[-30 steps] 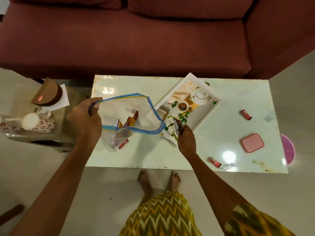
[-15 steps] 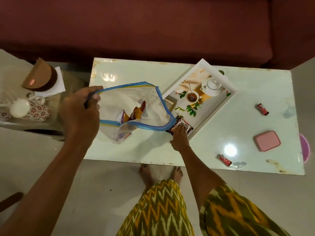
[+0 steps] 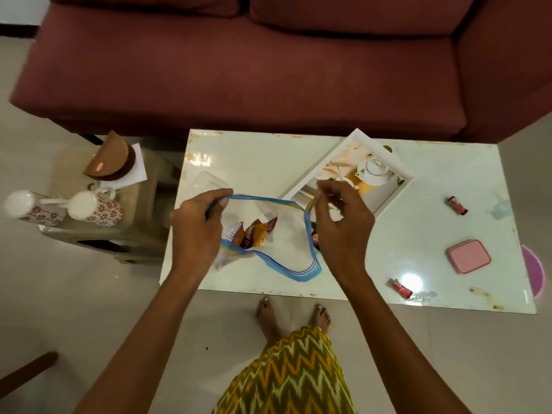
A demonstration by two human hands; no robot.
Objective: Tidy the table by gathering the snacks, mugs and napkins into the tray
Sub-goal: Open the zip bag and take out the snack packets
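Both hands work one item: your left hand (image 3: 195, 225) pinches the rim of the zip bag (image 3: 277, 234) shut between thumb and fingers; your right hand (image 3: 343, 222) hangs half-open at the opposite rim, seemingly empty, though whether it touches the plastic is hard to tell.

- Zip bag — thin clear film, blue seal strip, limp and slippery, held open over the bench (image 3: 373, 258). Hold it by the stiffer seal edge.
- Snack packets (image 3: 254, 233) inside the bag — crinkly foil, light, crushable; lift by a corner.
- Two red wrapped sweets (image 3: 457, 205) (image 3: 401, 288) — small, glossy, loose on the bench, well apart. Pinch across the middle.
- Tray (image 3: 397, 162) — rigid, white raised rim, printed tea scene, angled at the far side.
- Two floral mugs (image 3: 95, 209) (image 3: 30, 207) on the side stool — ceramic, fragile, heavier; take them by the handle.
- Pink square box (image 3: 469, 256) — hard, smooth.
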